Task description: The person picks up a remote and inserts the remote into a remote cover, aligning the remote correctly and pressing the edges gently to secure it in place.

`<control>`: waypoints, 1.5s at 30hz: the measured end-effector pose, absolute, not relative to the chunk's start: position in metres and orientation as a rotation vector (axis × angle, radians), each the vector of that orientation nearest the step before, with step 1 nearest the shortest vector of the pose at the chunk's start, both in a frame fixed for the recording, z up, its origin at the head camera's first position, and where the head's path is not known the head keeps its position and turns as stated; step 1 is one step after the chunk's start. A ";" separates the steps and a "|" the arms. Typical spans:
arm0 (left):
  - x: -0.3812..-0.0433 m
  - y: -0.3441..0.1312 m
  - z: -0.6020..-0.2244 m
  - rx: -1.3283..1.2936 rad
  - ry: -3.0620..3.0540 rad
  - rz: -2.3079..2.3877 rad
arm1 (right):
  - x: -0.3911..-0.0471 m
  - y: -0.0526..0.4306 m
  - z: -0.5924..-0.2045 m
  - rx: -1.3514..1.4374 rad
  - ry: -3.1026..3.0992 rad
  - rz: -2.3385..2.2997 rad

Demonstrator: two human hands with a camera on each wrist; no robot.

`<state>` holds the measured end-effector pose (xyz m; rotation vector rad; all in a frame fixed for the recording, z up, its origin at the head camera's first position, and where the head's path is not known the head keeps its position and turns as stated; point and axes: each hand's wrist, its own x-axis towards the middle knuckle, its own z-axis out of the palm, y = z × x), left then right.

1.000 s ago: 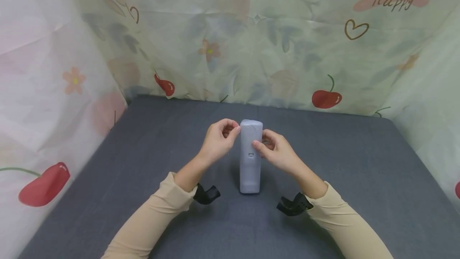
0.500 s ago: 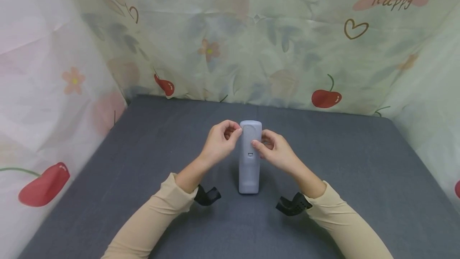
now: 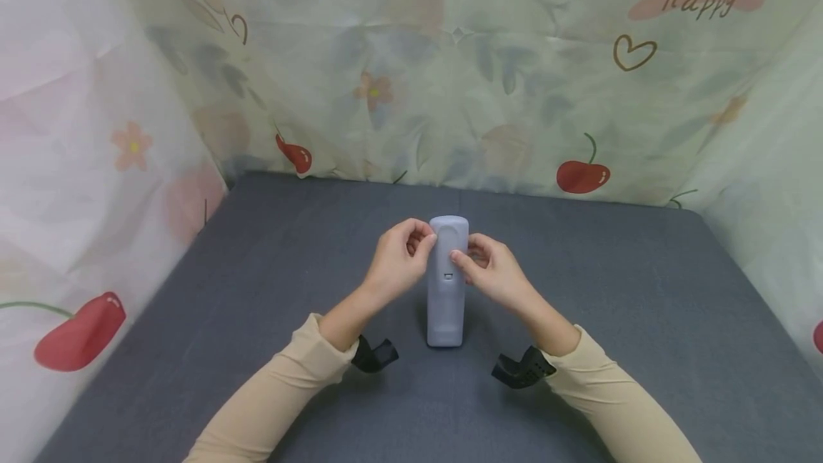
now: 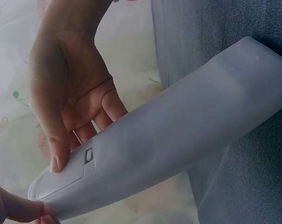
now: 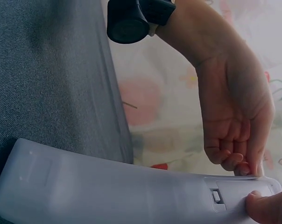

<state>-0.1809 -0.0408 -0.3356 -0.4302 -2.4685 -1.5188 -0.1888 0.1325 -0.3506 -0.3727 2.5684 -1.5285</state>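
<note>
A pale grey remote control [image 3: 446, 313] stands upright on the table, its back with the battery cover [image 5: 234, 191] facing the head camera. My right hand [image 3: 500, 274] grips it at the upper right side, with the thumb on the battery cover and the fingers behind. At the upper left edge, my left hand [image 3: 397, 257] has thumb and fingertips pinched together, right at the seam beside the cover. A small latch [image 4: 88, 156] shows at the cover's lower end. The front of the remote control is hidden.
The table [image 3: 308, 249] has a dark grey cloth surface. Printed fabric [image 3: 444, 91] hangs behind it and on both sides. Black wrist mounts [image 3: 524, 369] jut inward from the beige sleeves, close over the table.
My left hand has shifted slightly right and down along the remote control's edge. The remote control's top looks smoother, with the cover's outline plainer. My right hand stays nearly still.
</note>
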 end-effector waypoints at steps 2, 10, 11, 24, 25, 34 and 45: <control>-0.180 -0.040 -0.337 -0.435 -2.477 -1.488 | -0.188 0.132 -0.351 -0.358 2.565 -1.528; -0.178 -0.038 -0.339 -0.432 -2.478 -1.476 | -0.188 0.132 -0.351 -0.352 2.561 -1.529; -0.178 -0.038 -0.339 -0.432 -2.478 -1.474 | -0.188 0.132 -0.351 -0.352 2.559 -1.530; -0.188 -0.041 -0.345 -0.415 -2.404 -1.707 | -0.191 0.140 -0.352 -0.322 2.459 -1.588; -0.190 -0.042 -0.344 -0.388 -2.397 -1.755 | -0.191 0.140 -0.352 -0.327 2.453 -1.589; -0.196 -0.045 -0.337 -0.364 -2.508 -2.063 | -0.191 0.144 -0.348 -0.440 2.391 -1.575; -0.196 -0.043 -0.337 -0.380 -2.431 -2.033 | -0.193 0.146 -0.335 -0.450 2.377 -1.624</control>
